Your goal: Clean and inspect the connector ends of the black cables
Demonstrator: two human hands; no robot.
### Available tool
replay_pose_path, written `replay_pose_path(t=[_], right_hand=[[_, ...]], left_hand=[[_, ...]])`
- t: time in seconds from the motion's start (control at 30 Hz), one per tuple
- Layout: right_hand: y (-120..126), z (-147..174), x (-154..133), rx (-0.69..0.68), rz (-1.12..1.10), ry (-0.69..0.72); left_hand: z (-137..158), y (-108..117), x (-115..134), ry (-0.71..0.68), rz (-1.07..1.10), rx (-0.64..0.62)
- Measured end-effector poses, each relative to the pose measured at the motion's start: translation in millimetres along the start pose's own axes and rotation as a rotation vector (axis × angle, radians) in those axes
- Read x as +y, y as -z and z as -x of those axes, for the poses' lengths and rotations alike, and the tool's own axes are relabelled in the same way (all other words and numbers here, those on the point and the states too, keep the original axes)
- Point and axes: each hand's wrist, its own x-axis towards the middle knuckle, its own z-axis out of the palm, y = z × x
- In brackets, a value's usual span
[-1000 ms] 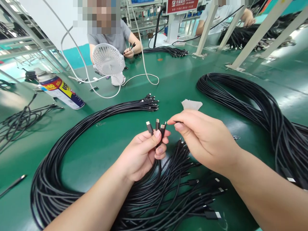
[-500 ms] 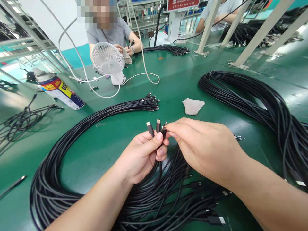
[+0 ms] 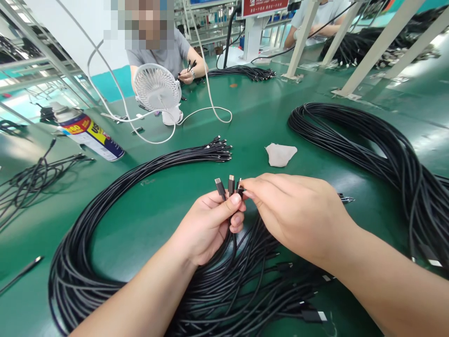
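Observation:
Several black USB cables with metal-tipped plugs (image 3: 231, 186) fan upward from my left hand (image 3: 208, 222), whose thumb and fingers are closed round them. The fingertips of my right hand (image 3: 298, 213) pinch at the rightmost plug (image 3: 240, 189), partly covering its metal tip. Whether the fingertips also hold something small there, I cannot make out. Below my hands lies a large looped bundle of black cables (image 3: 75, 262), its loose ends spread toward the lower right. Its far plug ends (image 3: 220, 150) lie just beyond my left hand. A pale cloth scrap (image 3: 280, 154) lies past my right hand.
Another cable coil (image 3: 365, 135) fills the right side of the green table (image 3: 245, 117). A white fan (image 3: 157, 89) with a white cord and a tilted spray can (image 3: 93, 138) stand at the left. Tangled cables (image 3: 38, 182) lie further left. A co-worker (image 3: 157, 51) sits across.
My hands stay nearly in place; the plugs in my left hand have turned slightly. Across the table, the co-worker's cloth is no longer visible and their hand holds cable ends.

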Motion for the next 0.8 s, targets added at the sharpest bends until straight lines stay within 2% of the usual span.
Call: replay_pose_path(t=[0.8], right_hand=[[3.6, 2.4, 5.2, -0.075, 0.001, 0.000]], left_hand=[[-1.9, 0.6, 0.3, 0.039, 0.002, 0.020]])
